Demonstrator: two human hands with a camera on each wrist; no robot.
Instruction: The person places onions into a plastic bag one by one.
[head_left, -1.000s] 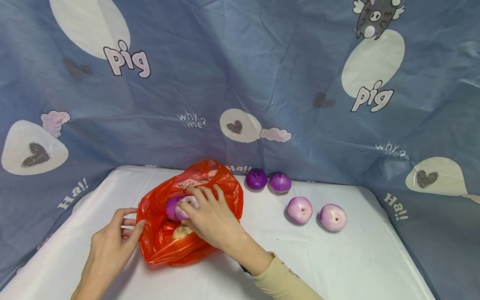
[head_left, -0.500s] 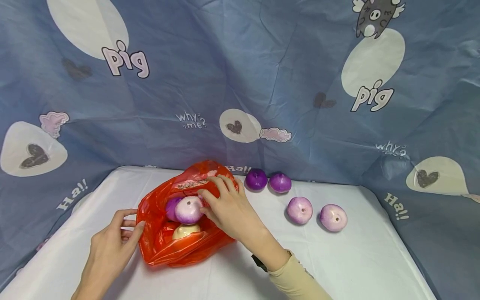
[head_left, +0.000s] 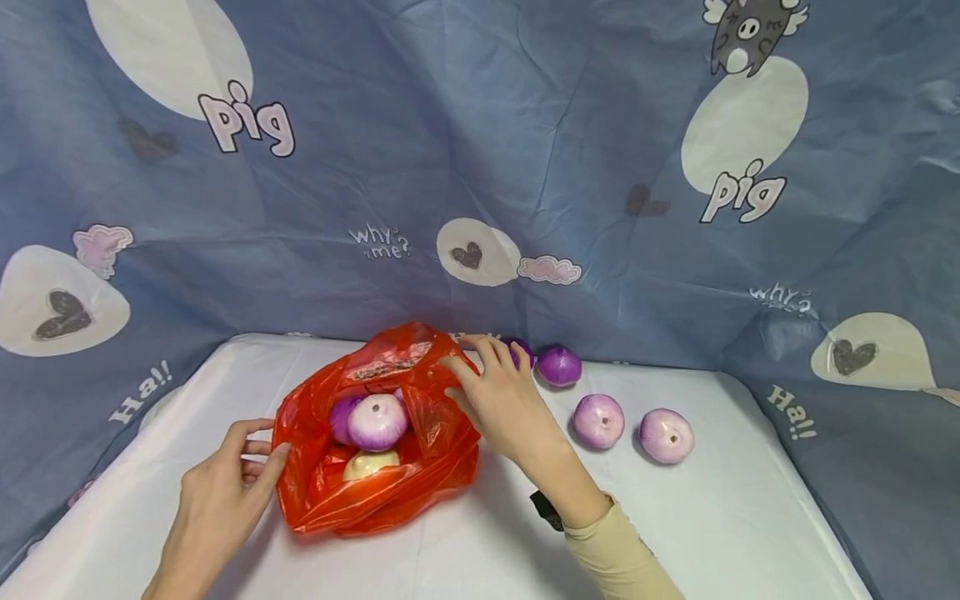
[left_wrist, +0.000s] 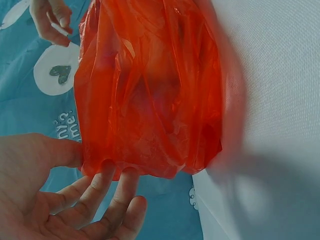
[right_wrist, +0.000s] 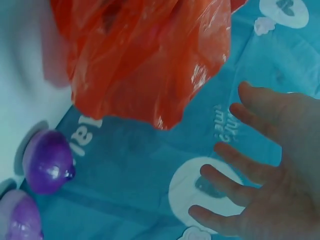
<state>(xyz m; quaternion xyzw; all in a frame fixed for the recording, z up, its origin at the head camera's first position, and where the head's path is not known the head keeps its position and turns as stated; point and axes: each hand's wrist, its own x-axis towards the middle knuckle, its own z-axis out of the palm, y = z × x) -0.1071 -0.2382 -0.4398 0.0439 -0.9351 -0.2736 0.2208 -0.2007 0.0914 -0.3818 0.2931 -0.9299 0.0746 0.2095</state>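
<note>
A crinkled red plastic bag (head_left: 442, 433) lies with its mouth towards me in the head view. Inside it are a white-and-purple onion (head_left: 377, 423), a darker purple onion (head_left: 342, 419) partly behind it, and a pale yellowish round thing (head_left: 371, 464) of unclear kind. My left hand (head_left: 225, 487) pinches the bag's left rim between thumb and fingers. Just right of the bag hovers my right hand (head_left: 513, 408), its spread fingers holding nothing; the right wrist view shows this hand (right_wrist: 270, 175) apart from the bag.
At the table's back stand two purple onions, one (head_left: 559, 367) in sight and the other (right_wrist: 48, 161) mostly behind my right hand in the head view. Two paler onions (head_left: 598, 421) (head_left: 666, 436) sit farther right. A blue printed cloth (head_left: 615, 250) rises behind the white table (head_left: 735, 517).
My right hand has let go of the white-and-purple onion inside the bag and moved right, out of the bag's mouth. The left hand stays at the rim.
</note>
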